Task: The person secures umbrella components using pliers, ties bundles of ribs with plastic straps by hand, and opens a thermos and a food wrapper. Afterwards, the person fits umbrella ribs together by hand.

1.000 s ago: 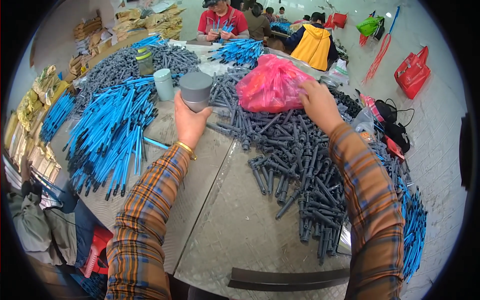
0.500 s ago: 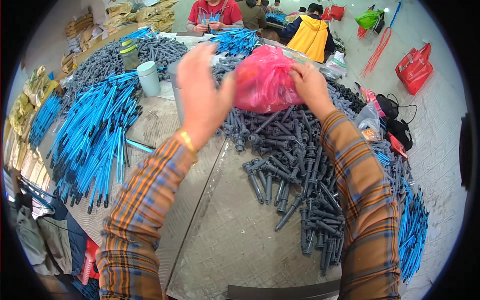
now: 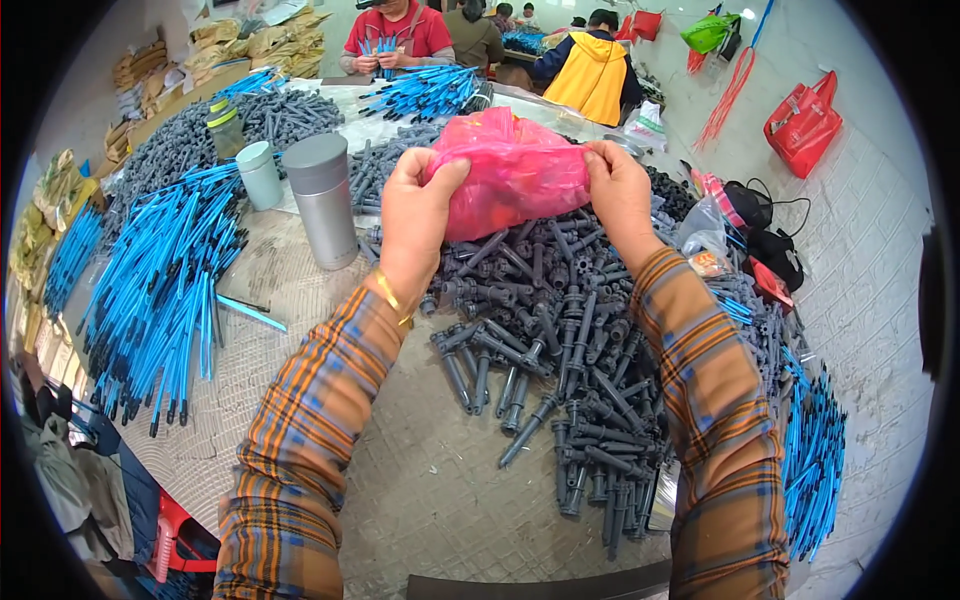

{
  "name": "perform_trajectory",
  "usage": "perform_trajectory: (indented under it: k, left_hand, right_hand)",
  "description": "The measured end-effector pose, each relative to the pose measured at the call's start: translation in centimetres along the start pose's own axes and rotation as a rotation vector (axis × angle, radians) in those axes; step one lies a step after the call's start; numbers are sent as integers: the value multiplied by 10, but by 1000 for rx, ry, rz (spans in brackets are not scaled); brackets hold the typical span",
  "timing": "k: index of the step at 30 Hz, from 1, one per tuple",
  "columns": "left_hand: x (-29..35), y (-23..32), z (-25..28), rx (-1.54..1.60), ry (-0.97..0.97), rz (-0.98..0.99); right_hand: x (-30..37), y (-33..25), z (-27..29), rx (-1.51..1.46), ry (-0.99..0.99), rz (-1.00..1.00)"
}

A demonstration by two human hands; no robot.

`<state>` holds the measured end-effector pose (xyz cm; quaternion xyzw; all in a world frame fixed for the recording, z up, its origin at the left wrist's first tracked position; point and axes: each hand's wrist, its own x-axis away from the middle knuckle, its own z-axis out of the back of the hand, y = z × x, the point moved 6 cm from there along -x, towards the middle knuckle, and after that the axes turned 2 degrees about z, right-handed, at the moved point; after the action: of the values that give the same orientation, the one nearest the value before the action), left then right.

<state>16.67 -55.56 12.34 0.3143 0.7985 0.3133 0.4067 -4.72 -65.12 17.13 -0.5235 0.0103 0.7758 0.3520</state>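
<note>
- Pink plastic bag [image 3: 512, 205], one, translucent, bunched: located over the far part of the bench [image 3: 410, 500], above the heap of dark grey plastic parts [image 3: 575, 340], straight ahead and between the two hands.
- Orientation: longer side to side than in height; a stretched fold of film runs almost level from one hand to the other, with the bag's bulk just beyond and below it.
- Left hand [image 3: 415, 210]: closed in a pinch on the bag's left end, thumb uppermost.
- Right hand [image 3: 620, 195]: closed in a pinch on the bag's right end, thumb and fingers bent together.
- Nearness: both hands touch the bag; neither is nearer.
- Silver flask with grey lid [image 3: 325, 210]: upright on the bench, left of the left hand, apart from it.
- Pale green canister [image 3: 260, 178]: upright, just beyond and left of the flask.
- Blue rods [image 3: 165, 275], dark-tipped: heaped farther left.
- Hidden: most left fingertips, behind film; the bag's underside, so whether it rests on the heap cannot be told.
- Indistinct: the bag's contents, reddish and orange patches only.
- Cut off: dark strip [image 3: 540, 584] at the lower edge; the co-worker's head at the upper edge.
</note>
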Motion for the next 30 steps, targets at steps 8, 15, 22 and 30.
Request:
perform_trajectory:
  k: [8, 15, 22, 30]
  left_hand:
    - [-1, 19, 12, -516, -111, 5]
    - [20, 60, -26, -716, -379, -1004]
    - [30, 28, -29, -1239, -687, -181]
    - [64, 7, -43, -1272, -697, -913]
  right_hand:
    - [3, -2, 25, 264, 25, 16]
    - [10, -83, -10, 550, -276, 526]
    - [17, -22, 57, 766, -394, 501]
    - [27, -135, 38, 183, -222, 596]
